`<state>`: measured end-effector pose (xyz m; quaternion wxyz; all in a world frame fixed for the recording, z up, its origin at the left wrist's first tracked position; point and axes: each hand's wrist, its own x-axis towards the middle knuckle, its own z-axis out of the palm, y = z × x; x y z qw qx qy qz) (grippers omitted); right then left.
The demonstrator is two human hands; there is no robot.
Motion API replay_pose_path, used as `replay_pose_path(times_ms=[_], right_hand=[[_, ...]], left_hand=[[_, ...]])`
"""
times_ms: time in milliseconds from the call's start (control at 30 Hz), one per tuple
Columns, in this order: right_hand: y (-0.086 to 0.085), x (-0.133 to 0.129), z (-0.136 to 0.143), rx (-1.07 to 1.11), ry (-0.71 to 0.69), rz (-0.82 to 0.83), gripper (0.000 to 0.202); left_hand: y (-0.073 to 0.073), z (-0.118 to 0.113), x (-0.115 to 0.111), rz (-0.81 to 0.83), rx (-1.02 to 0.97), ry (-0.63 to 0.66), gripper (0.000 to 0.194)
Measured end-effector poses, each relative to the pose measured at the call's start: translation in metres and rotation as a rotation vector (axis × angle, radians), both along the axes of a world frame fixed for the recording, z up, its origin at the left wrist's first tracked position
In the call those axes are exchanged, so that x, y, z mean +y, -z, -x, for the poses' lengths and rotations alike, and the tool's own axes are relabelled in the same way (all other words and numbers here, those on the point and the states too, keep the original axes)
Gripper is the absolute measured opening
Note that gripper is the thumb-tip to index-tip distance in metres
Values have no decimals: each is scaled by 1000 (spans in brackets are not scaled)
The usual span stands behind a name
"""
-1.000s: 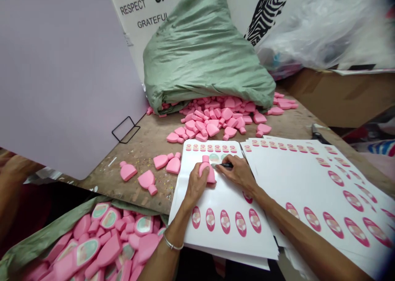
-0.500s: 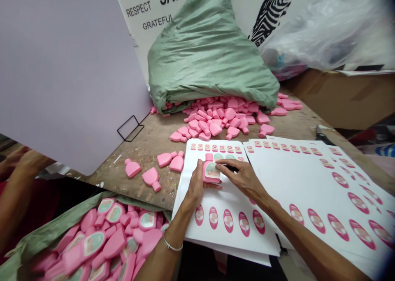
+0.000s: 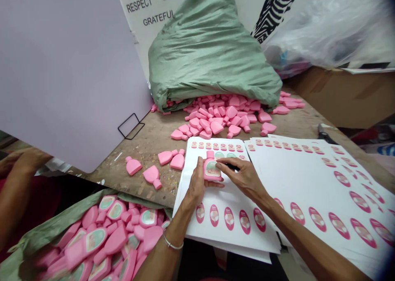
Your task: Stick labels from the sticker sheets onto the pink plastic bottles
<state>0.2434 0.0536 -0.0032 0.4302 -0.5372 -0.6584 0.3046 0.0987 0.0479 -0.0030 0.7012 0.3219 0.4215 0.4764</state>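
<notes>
Wrapped round a pink bottle-shaped piece (image 3: 210, 154), my left hand (image 3: 197, 182) holds it upright over a sheet of stickers (image 3: 212, 198). A pale green oval label (image 3: 211, 169) covers the piece's front. My right hand (image 3: 242, 176) has its thumb and fingertips pressed together at the label's upper right edge, and a dark slim object (image 3: 233, 167) sticks out between its fingers. Oval pink stickers (image 3: 229, 218) line the sheet's lower part, and small ones run along its top.
Plain pink pieces (image 3: 216, 118) spill from a green sack (image 3: 212, 59) at the back. An open sack (image 3: 31, 240) at lower left holds labelled pieces. More sticker sheets (image 3: 293, 170) lie at right. Another person's arm (image 3: 18, 182) shows at far left, below a grey panel (image 3: 70, 67).
The view has shifted slightly. Both hands stay at the pink piece, which has tipped a little so that its lower edge shows differently; the right fingertips remain at the label's edge.
</notes>
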Motion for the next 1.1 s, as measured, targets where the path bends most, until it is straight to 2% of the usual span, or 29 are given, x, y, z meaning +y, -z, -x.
replay_pose_path(times_ms=[133,233,333,433,500,600,667,733,800,833,933,1000,1100], right_hand=[[1,0,2,-27,17,-34,26],[3,0,3,-66,24,-79,24],[3,3,-1,-219,28,-160,26],[3,8,-8,-396,134,-223,35],[2,11,-10,-361,188,-183,48],[1,11,-6,-169,38,-30,68],[3,15,-6,-106,-64,46,70],[7,28,-15,-127,-50,61,68],[11,51,-31,-244,68,69,62],[13,65,-40,-342,153,93,59],[17,107,-58,-621,397,194,54],[19,128,-57,-686,469,193,54],[19,143,-48,-717,487,109,42]], left_hand=[[0,0,1,-8,-11,-2,55],[1,2,-1,-60,-49,41,43],[-1,7,-3,-111,-25,106,38],[-5,10,-6,-103,-20,106,42],[-9,11,-10,-90,-62,132,42],[-14,9,-16,-87,-109,233,40],[-17,12,-22,-93,-99,289,41],[-16,22,-27,-94,-39,309,40],[-10,41,-29,-103,138,271,39],[-6,52,-28,-121,284,203,39],[10,84,-18,-259,824,-100,44],[19,98,-10,-350,1163,-268,44],[21,103,-3,-415,1461,-430,48]])
